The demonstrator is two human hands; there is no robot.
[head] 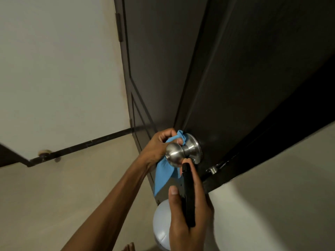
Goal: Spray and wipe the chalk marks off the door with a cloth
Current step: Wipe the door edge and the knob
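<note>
Your left hand (159, 147) pinched one blue cloth (164, 171) against the single steel knob (178, 153) on the dark door (244, 78). Just below the knob, your right hand (188, 214) gripped one spray bottle (160, 220), mostly hidden.

Left hand (157, 146) pinching blue cloth (164, 172) at doorknob (178, 153), right hand (190, 212) gripping spray bottle (187, 194)

A pale wall (59, 69) meets a beige floor (72, 196) along a dark skirting (87, 144), where a round doorstop (44, 152) sits; bare toes (129, 247) show at bottom edge.
</note>
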